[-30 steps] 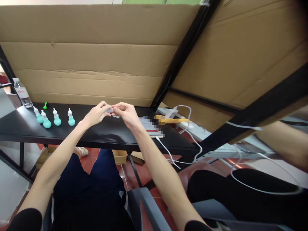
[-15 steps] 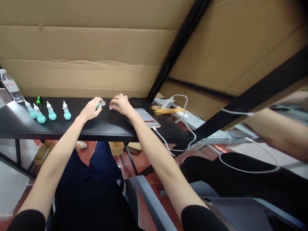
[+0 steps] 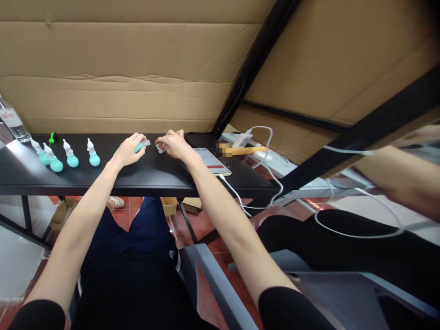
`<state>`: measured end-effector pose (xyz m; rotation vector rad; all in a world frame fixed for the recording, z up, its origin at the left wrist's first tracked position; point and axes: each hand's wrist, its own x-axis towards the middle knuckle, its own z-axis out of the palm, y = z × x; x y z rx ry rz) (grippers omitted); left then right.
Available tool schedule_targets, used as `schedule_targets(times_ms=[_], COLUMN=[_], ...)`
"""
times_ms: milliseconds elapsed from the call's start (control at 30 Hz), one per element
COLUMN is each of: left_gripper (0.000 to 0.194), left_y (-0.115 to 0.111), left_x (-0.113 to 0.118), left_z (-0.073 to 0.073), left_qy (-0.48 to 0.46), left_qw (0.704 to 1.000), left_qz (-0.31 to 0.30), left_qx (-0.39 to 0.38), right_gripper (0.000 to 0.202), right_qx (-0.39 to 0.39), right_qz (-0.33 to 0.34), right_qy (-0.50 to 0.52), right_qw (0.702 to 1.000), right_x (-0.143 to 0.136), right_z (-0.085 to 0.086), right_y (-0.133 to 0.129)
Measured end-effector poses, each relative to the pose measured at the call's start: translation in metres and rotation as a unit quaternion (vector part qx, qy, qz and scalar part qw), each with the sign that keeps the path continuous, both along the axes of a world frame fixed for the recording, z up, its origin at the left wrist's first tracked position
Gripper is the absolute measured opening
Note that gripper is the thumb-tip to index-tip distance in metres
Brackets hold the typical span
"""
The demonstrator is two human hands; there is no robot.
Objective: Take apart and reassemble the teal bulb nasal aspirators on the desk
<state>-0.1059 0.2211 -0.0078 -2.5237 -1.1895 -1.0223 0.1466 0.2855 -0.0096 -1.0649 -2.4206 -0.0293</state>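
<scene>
Head view | left hand (image 3: 129, 149): closed round teal bulb (image 3: 139, 147), clear tip (image 3: 146, 143) protruding, above black table (image 3: 154, 176) | right hand (image 3: 174, 143): fingers bent at small white pieces (image 3: 159, 149), grip cannot be told | four teal-and-white bulbs (image 3: 72, 159): standing, table's left | tablet (image 3: 212, 162): beside right forearm

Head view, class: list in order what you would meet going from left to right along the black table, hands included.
Clear bottle → four teal-and-white bulbs → left hand → right hand → tablet.
</scene>
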Motion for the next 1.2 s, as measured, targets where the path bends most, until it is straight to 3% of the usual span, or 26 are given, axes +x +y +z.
schedule_targets(times_ms=[300, 400, 533, 700, 1000, 1200], left_gripper=[0.022, 0.022, 0.026, 0.030, 0.034, 0.033], left_y=[0.005, 0.006, 0.008, 0.008, 0.005, 0.000], left_x=[-0.001, -0.002, -0.002, 0.000, 0.015, 0.014], left_z=[-0.002, -0.002, -0.002, -0.004, 0.000, 0.003], left_qy=[0.008, 0.009, 0.009, 0.009, -0.163, -0.226], left_qw=[1.000, 1.000, 1.000, 0.999, 0.983, 0.967], left_qz=[-0.003, -0.002, -0.010, -0.034, -0.076, -0.115], left_qx=[0.001, -0.003, -0.001, 0.025, 0.022, -0.009], right_gripper=[0.033, 0.028, 0.034, 0.038, 0.027, 0.026], right_qx=[0.006, 0.018, 0.024, -0.009, -0.043, -0.060], right_qz=[-0.013, -0.024, 0.054, 0.164, 0.179, 0.195], right_qy=[0.002, 0.044, 0.132, 0.148, 0.251, 0.284], right_qw=[1.000, 0.999, 0.990, 0.975, 0.950, 0.937], right_x=[0.000, 0.001, -0.003, -0.014, -0.012, -0.010], right_z=[0.001, 0.007, 0.011, 0.005, 0.009, 0.009], right_y=[-0.003, -0.010, -0.021, -0.022, -0.025, -0.025])
